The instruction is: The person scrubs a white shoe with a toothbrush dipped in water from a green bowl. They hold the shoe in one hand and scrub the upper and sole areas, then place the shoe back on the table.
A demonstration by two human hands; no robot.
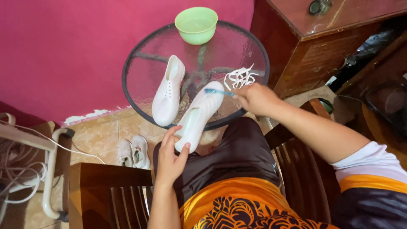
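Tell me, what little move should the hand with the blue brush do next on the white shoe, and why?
Probably a short stroke along the toe. The right hand holds the blue brush with its head already resting on the toe of the white shoe, and the left hand grips the heel end, steadying it at the glass table edge. The green bowl sits farther off.

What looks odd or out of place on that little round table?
Both white shoes have no laces: the one lying on the glass table at shows bare eyelets, and the laces sit in a loose tangle beside the shoe held by the left hand. The right hand holds a blue toothbrush against it.
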